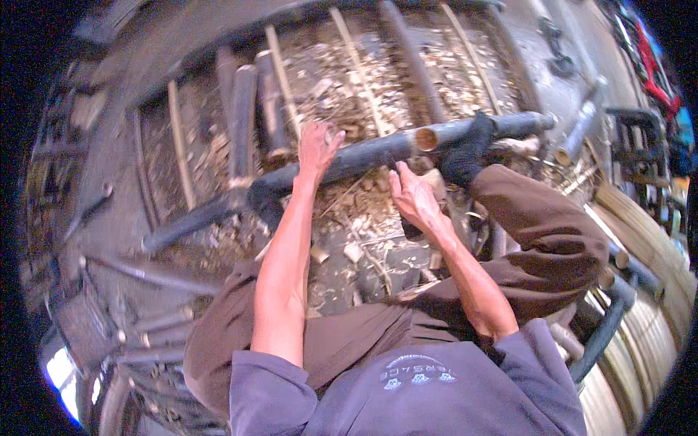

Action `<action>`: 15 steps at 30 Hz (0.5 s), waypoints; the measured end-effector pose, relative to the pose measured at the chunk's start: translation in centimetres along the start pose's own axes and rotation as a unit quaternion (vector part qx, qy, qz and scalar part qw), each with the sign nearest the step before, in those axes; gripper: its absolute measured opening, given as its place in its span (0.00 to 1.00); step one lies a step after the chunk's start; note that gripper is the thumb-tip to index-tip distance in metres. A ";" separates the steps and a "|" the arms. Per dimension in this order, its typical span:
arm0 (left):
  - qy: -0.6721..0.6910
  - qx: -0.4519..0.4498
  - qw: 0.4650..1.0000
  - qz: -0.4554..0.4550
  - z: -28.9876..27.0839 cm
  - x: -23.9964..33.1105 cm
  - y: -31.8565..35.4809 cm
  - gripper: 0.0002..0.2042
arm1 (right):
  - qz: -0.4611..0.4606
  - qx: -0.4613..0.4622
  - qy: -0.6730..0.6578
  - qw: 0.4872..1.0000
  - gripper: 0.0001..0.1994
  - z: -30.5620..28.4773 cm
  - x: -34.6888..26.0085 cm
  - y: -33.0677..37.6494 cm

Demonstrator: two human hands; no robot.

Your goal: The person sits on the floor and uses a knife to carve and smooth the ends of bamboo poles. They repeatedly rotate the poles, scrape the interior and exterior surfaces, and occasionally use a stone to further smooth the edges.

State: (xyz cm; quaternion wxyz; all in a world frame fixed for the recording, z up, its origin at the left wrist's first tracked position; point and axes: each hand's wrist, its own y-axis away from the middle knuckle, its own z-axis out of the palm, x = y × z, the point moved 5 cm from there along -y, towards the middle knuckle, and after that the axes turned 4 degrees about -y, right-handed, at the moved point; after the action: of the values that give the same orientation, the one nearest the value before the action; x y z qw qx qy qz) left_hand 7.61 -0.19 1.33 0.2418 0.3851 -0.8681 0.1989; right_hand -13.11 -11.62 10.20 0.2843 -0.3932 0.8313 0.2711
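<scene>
A dark grey bamboo pole (363, 157) lies slantwise before me, its round cut end (424, 139) showing pale brown at the right. My left hand (317, 148) is closed on the pole left of its middle, thumb toward the right. My right hand (414, 195) is just below the pole, near the cut end, with its fingers bent together. Dark bits show past its fingertips and under its palm, but their shape is too blurred to name. My right foot (465, 152), in black, rests beside the cut end. My left foot (266, 202) is under the pole's left part.
A low frame of slats (356, 65) lies ahead, strewn with wood shavings (320, 80). Short dark bamboo pieces (243, 120) stand against it at the left. Another pole (520, 125) extends right of my foot. Thick pale bamboo lengths (647, 240) lie on my right.
</scene>
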 end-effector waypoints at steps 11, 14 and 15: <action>-0.015 -0.083 0.996 -0.035 -4.9 -10.4 7.2 0.28 | -0.013 -0.101 -0.045 0.994 0.18 11.1 -8.5 -1.0; 0.032 -0.096 0.994 -0.030 -3.9 -10.3 7.8 0.26 | 0.005 -0.109 -0.025 0.994 0.18 12.1 -8.1 -1.3; 0.030 -0.111 0.992 -0.045 -3.9 -10.0 7.5 0.26 | -0.015 -0.100 -0.035 0.994 0.18 12.2 -8.1 -1.4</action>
State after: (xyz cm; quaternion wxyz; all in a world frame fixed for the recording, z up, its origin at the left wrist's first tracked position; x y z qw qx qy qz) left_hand 8.73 12.30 -2.44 0.3175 0.3883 -0.8591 0.1015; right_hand -4.55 -0.07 7.02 0.2769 -0.4221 0.7836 0.3621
